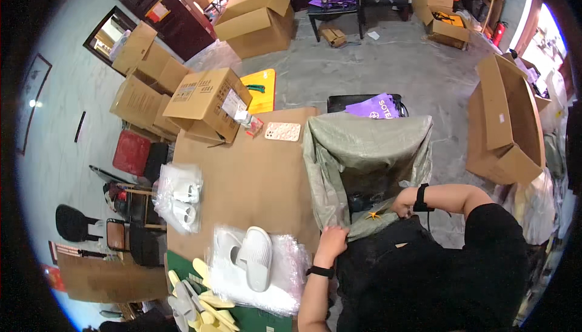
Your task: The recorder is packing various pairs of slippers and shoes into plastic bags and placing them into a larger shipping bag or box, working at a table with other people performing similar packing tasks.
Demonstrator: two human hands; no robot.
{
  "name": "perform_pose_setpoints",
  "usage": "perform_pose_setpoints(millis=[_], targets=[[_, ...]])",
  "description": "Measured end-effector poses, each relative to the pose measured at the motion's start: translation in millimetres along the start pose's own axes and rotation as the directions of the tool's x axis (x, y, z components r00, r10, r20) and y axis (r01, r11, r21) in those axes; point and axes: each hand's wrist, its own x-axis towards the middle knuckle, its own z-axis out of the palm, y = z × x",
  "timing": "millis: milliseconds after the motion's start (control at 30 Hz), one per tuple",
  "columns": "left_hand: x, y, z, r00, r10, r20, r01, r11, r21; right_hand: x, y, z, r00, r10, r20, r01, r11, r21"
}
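A grey-green woven sack [364,144] stands open beside the table, its rim folded outward and its inside dark. My left hand [332,242] is closed on the sack's near left rim, close to the table edge. At the near right rim, my right hand [402,203] has its fingers curled in; the sack's edge appears to be in them, though the fingertips are hidden. Between both hands a small yellow star-shaped thing [373,215] shows against the rim. On the table, left of my left hand, light grey slides [257,259] lie on clear plastic bags.
The brown-topped table [242,180] also bears a cardboard box [209,102], a patterned phone [282,131] and bagged white footwear [185,208]. Loose yellow and grey slippers [203,302] lie at its near corner. A tall open carton [506,120] stands right; purple bags [376,106] lie behind the sack.
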Motion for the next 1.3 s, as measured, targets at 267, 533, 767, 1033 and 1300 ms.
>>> perform_pose_setpoints(millis=[267, 533, 767, 1033, 1300], targets=[[-31, 9, 22, 0.995, -0.092, -0.041, 0.097, 0.989, 0.116, 30, -12, 22, 0.973, -0.014, -0.232, 0.008, 1.0, -0.028], [-122, 52, 49, 0.943, -0.161, -0.293, 0.186, 0.981, 0.061, 59, -32, 54, 0.78, 0.199, -0.593, -0.388, 0.897, -0.21], [-246, 79, 145, 0.889, -0.361, -0.281, 0.382, 0.924, 0.02, -1, -155, 45, 0.394, -0.139, -0.909, -0.346, 0.893, -0.286], [-328, 106, 167, 0.731, -0.562, -0.386, 0.57, 0.815, -0.105, 6, -328, 35, 0.299, -0.511, -0.806, 0.241, 0.858, -0.454], [-365, 88, 175, 0.362, -0.8, -0.479, 0.705, 0.571, -0.42, 47, -411, -33, 0.23, -0.624, -0.747, 0.345, 0.77, -0.537]])
